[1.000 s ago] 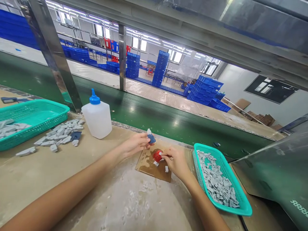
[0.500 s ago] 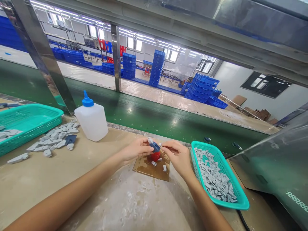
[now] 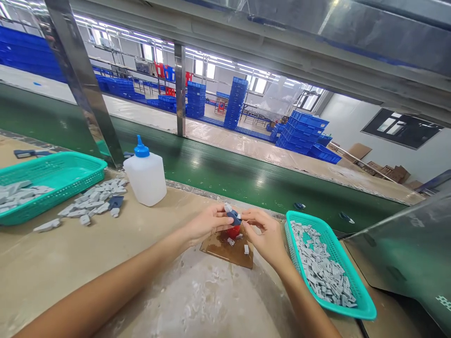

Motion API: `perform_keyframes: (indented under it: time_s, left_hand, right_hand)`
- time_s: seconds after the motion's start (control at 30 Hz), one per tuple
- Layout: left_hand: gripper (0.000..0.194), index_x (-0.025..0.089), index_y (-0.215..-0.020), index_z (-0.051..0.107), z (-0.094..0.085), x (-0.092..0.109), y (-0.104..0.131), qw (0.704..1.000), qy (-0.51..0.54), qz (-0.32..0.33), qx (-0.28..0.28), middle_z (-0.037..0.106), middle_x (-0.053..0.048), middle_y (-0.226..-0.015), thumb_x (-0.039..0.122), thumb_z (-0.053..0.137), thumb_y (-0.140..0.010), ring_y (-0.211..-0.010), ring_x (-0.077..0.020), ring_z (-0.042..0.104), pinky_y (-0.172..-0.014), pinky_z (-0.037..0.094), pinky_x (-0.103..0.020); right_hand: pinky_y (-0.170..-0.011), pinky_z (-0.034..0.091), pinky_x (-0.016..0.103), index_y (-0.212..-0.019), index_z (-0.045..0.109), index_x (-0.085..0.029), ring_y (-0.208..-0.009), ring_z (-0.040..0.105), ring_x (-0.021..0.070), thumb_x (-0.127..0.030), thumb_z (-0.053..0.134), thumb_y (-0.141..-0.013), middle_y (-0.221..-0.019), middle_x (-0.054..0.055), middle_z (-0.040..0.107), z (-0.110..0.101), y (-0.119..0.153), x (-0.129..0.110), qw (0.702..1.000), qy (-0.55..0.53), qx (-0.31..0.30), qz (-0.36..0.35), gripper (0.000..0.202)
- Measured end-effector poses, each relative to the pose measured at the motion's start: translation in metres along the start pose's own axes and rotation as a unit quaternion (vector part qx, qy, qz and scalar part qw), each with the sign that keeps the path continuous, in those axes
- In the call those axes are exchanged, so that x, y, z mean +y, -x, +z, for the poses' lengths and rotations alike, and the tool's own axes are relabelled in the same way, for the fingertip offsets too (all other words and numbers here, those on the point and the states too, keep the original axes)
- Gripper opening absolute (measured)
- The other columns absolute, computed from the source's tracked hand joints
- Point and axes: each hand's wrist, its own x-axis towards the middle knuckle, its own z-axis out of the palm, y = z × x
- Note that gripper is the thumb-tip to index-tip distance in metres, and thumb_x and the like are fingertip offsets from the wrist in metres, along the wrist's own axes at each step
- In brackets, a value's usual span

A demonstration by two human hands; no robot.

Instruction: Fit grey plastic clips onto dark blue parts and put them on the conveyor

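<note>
My left hand [image 3: 211, 222] is closed on a dark blue plastic part [image 3: 233, 217] with a light grey end pointing up. The fingertips of my right hand [image 3: 262, 228] pinch a small light grey plastic piece [image 3: 239, 217] at the blue part's right side. It touches the blue part or sits partly in it; I cannot tell which. Just below both hands a red object [image 3: 234, 231] stands on a wet brown plate [image 3: 225, 253], mostly hidden by the held part. A few small grey pieces, one a pale block [image 3: 246, 249], lie on that plate.
A green basket [image 3: 366, 310] of small grey pieces stands at right. On the left are another green basket [image 3: 88, 176], a heap of grey parts [image 3: 89, 199] and a white bottle [image 3: 146, 180] with a blue nozzle. A green conveyor belt [image 3: 211, 169] runs behind, carrying dark blue parts [image 3: 347, 218].
My right hand has brought the small grey piece from just beside the blue part up against it. The whole view has shifted a little to the left.
</note>
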Motion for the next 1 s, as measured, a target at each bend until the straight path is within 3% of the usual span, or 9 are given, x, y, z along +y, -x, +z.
perform_keyframes:
  time_s: [0.57,0.7,0.87,1.0]
  left_hand:
    - [0.032,0.016,-0.081,0.063,0.0,0.001,-0.001,1.0,-0.008,0.019,0.018,0.064,-0.002,-0.082,0.024,0.075,-0.053,-0.079,-0.0132,0.059,-0.077,0.043,-0.025]
    - [0.037,0.013,-0.078,0.062,0.009,-0.007,0.003,0.998,0.049,0.023,0.028,0.064,-0.003,-0.078,0.025,0.077,-0.047,-0.071,-0.011,0.059,-0.075,0.042,-0.025]
    - [0.047,0.012,-0.072,0.061,0.011,-0.013,-0.005,0.993,0.111,0.019,0.031,0.059,0.0,-0.071,0.03,0.081,-0.032,-0.065,-0.0083,0.055,-0.076,0.04,-0.027]
    - [0.028,0.012,-0.064,0.058,0.009,-0.015,-0.009,0.992,0.101,0.014,0.071,0.058,0.001,-0.065,0.023,0.076,-0.045,-0.06,-0.0068,0.053,-0.071,0.041,-0.025]
  right_hand:
    - [-0.059,0.049,0.026,-0.075,0.065,-0.018,-0.067,0.059,0.0152,-0.014,0.052,-0.075,-0.074,0.005,0.063,0.0,-0.001,-0.003,0.999,0.031,0.021,-0.036,0.014]
    - [-0.061,0.05,0.028,-0.081,0.066,-0.02,-0.072,0.061,0.0177,-0.023,0.05,-0.079,-0.082,0.006,0.063,-0.003,0.004,-0.001,0.997,0.048,-0.004,-0.06,0.016]
    - [-0.06,0.051,0.03,-0.078,0.066,-0.024,-0.073,0.062,0.0205,-0.043,0.05,-0.079,-0.084,0.006,0.063,-0.003,0.005,0.028,0.985,0.117,-0.013,-0.129,0.025]
    - [-0.05,0.049,0.029,-0.078,0.066,-0.026,-0.068,0.062,0.0198,-0.05,0.045,-0.079,-0.084,0.005,0.062,0.006,0.004,0.035,0.974,0.15,-0.005,-0.169,0.032]
